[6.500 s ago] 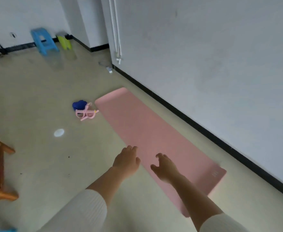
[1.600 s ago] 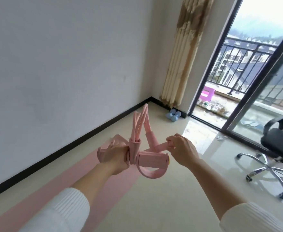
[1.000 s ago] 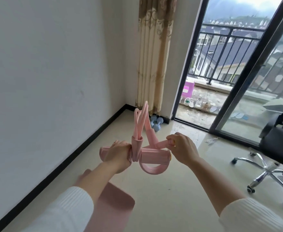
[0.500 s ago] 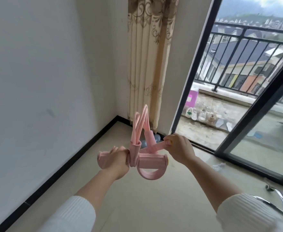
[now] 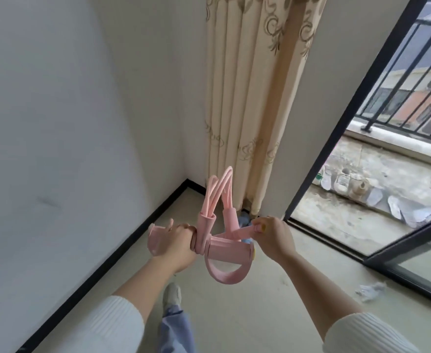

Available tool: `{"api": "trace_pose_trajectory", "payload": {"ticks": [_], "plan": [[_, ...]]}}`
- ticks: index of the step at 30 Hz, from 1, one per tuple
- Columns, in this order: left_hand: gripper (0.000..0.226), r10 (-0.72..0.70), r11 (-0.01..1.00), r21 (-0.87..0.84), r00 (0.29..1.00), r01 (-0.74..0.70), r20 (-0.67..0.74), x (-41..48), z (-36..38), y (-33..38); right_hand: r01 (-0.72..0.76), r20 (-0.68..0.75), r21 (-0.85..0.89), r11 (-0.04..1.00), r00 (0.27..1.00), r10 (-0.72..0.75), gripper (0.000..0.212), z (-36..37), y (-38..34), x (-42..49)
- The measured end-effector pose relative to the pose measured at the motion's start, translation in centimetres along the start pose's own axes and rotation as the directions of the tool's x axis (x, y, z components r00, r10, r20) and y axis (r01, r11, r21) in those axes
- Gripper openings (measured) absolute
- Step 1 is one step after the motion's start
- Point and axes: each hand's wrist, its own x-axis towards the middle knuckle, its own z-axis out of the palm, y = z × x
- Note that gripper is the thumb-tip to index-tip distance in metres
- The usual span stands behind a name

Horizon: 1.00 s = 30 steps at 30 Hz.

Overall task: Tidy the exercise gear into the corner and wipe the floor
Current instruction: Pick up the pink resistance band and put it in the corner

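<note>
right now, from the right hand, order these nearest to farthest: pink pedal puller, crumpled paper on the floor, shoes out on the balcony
1. Pink pedal puller: held in the right hand, also gripped by the left hand.
2. Crumpled paper: on the floor to the right, by the door track.
3. Shoes: outside on the balcony, past the door frame.

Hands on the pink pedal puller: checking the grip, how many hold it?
2. The left hand grips the puller by its left foot bar; the right hand pinches a handle at its upper right.
</note>
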Motion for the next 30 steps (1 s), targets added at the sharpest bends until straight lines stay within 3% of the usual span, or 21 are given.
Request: {"api": "trace_pose_trajectory", "payload": {"ticks": [4, 6, 10, 14, 16, 20, 26, 30], "plan": [[0.02, 0.053, 0.997, -0.058, 0.998, -0.052, 0.014, 10.8, 2.3, -3.6, -0.16, 0.02, 0.083, 0.984, 0.987, 0.159, 0.01, 5.1, 0.1, 8.9], [0.016, 0.098, 0.991, -0.097, 0.995, -0.095, 0.027, 16.6, 4.7, -6.4, -0.25, 0.042, 0.129, 0.959, 0.968, 0.247, 0.017, 8.5, 0.1, 13.0], [0.017, 0.185, 0.983, -0.029, 0.98, -0.184, 0.079, 26.9, 8.9, -11.2, -0.342, 0.102, 0.172, 0.924, 0.939, 0.328, 0.041, 16.1, 0.1, 20.2], [0.021, 0.212, 0.975, 0.036, 0.964, -0.221, 0.162, 34.9, 14.6, -14.4, -0.43, 0.163, 0.167, 0.887, 0.9, 0.405, 0.031, 23.8, 1.6, 25.0], [0.022, 0.227, 0.973, -0.015, 0.956, -0.229, 0.184, 38.3, 18.2, -15.2, -0.461, 0.16, 0.157, 0.874, 0.885, 0.438, 0.018, 27.6, 3.5, 27.3], [0.02, 0.227, 0.974, -0.063, 0.95, -0.218, 0.215, 44.3, 26.9, -16.3, -0.498, 0.154, 0.147, 0.855, 0.865, 0.477, 0.011, 36.0, 8.7, 31.8], [0.031, 0.216, 0.975, -0.13, 0.911, -0.181, 0.352, 52.5, 41.4, -18.6, -0.563, 0.16, 0.28, 0.778, 0.826, 0.54, 0.022, 48.5, 17.2, 36.8], [0.021, 0.22, 0.974, -0.128, 0.921, -0.188, 0.321, 57.2, 49.3, -20.0, -0.544, 0.137, 0.348, 0.764, 0.835, 0.532, 0.024, 55.0, 22.5, 40.4]]}}
